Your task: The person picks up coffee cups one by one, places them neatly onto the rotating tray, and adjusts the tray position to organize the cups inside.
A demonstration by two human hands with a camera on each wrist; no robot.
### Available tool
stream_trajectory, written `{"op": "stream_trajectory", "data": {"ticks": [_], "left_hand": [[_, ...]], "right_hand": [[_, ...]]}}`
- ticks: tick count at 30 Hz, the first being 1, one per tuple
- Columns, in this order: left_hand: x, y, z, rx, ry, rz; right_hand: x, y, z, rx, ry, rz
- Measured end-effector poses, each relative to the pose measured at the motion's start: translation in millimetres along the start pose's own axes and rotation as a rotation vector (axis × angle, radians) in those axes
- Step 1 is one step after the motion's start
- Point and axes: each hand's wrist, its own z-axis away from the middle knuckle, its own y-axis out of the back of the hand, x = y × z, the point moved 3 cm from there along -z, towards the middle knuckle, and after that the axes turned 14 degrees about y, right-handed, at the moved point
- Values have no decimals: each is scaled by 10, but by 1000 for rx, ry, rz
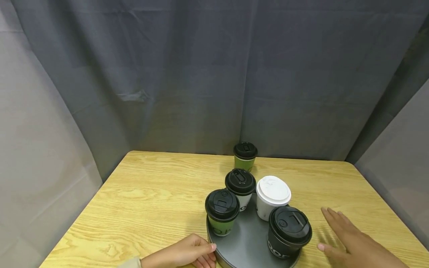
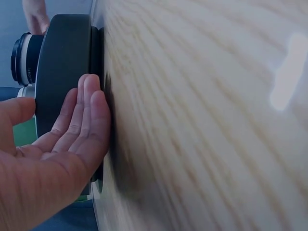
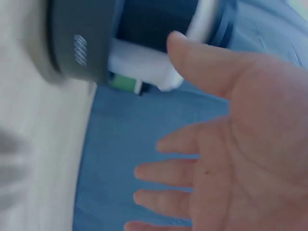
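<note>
A dark grey round turntable [image 1: 246, 238] stands at the table's front, raised on a narrower base. My left hand [image 1: 192, 251] holds its left edge, thumb at the top rim; in the left wrist view its fingers [image 2: 86, 115] lie along the side wall. On the turntable are a green paper cup [image 1: 221, 225] with black lid, a white cup [image 1: 244, 201] with black lid, a white cup with white lid [image 1: 273, 190], and a larger black cup [image 1: 281, 247]. My right hand [image 1: 358, 242] hovers to the right of the black cup, fingers spread, touching nothing.
Behind the turntable, another green cup [image 1: 244, 163] with a black lid stands near the far edge of the wooden table [image 1: 151, 193]. Grey curtains [image 1: 187, 82] hang at the back and both sides.
</note>
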Motion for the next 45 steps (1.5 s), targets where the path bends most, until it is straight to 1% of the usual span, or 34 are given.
{"op": "stream_trajectory", "data": {"ticks": [3,4,7,12,15,19,22,24,26,33,37,41,45], "left_hand": [[-6,-1,-4,9,1,-15],[-6,-3,-6,10,1,-17],[0,-5,-6,10,3,-18],[10,-12,4,-1,0,3],[14,-16,12,-18,-3,26],[17,-14,24,-33,-3,42],[16,-14,26,-34,-2,45],[13,-15,23,-34,-2,48],[9,-15,18,-35,-3,46],[3,-14,10,-55,-9,32],[-16,0,11,-60,-11,28],[-27,6,11,-64,-8,32],[-31,11,21,-52,-9,37]], "right_hand": [[-27,188,-22,85,32,-42],[-35,253,-47,111,57,-56],[-53,453,-167,150,106,-69],[-110,743,-444,170,172,-37],[-163,898,-624,175,231,-37],[-258,1126,-854,177,277,6],[-335,1263,-1039,181,279,37],[-373,1311,-1176,171,293,46],[-394,1318,-1313,163,296,66],[-405,1204,-1679,65,323,236],[-418,1113,-1868,0,329,264],[-400,1014,-2044,-44,302,282],[-369,905,-2219,-90,264,312]]}}
